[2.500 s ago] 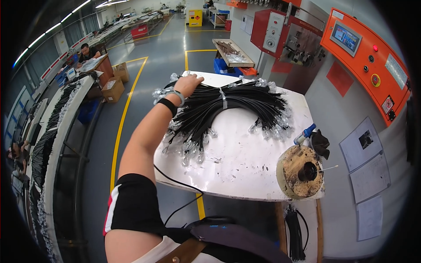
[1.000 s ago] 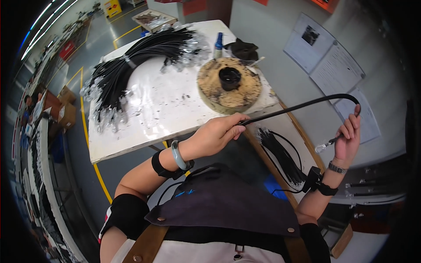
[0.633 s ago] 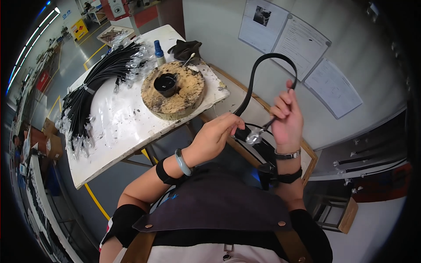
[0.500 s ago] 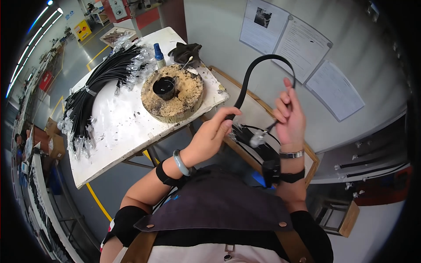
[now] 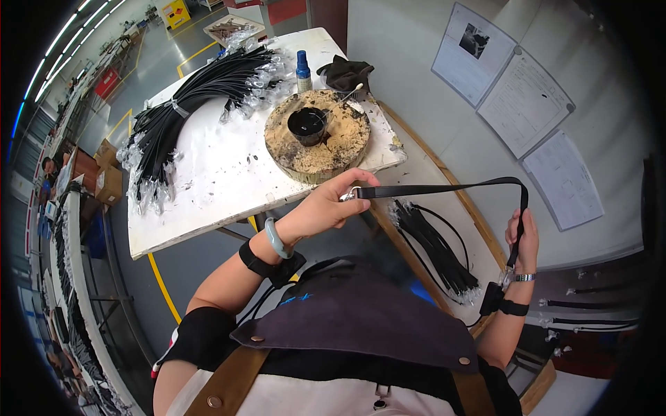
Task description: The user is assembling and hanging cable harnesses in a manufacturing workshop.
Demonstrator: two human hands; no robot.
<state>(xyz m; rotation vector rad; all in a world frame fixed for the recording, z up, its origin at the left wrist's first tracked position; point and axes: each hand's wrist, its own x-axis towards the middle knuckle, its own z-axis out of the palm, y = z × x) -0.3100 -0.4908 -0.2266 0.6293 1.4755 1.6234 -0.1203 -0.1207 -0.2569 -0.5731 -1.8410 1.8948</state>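
A long black strap (image 5: 444, 187) stretches between my hands, in front of and to the right of the white table. My left hand (image 5: 325, 206) pinches one end of it, where a shiny metal fitting (image 5: 352, 195) shows between thumb and fingers. My right hand (image 5: 525, 239) is closed round the strap farther along, just below where it bends sharply down. Below that hand the other end hangs by the wrist, with a small shiny piece (image 5: 508, 274) on it. Nearest to my left hand stands a round, stained wooden block (image 5: 291, 156), carrying a cup of black liquid (image 5: 306, 125).
A bundle of black straps (image 5: 156, 142) with plastic-wrapped ends lies on the white table (image 5: 215, 163). Behind the block stand a blue-topped bottle (image 5: 303, 73) and a dark cloth (image 5: 347, 73). More straps (image 5: 433, 253) lie in a wood-edged tray (image 5: 479, 215). Paper sheets (image 5: 527, 97) hang on the wall.
The strap, looped upward before, is now drawn out nearly level. My right hand has moved right and down, away from my left hand. The view has shifted, bringing more of the tray into sight.
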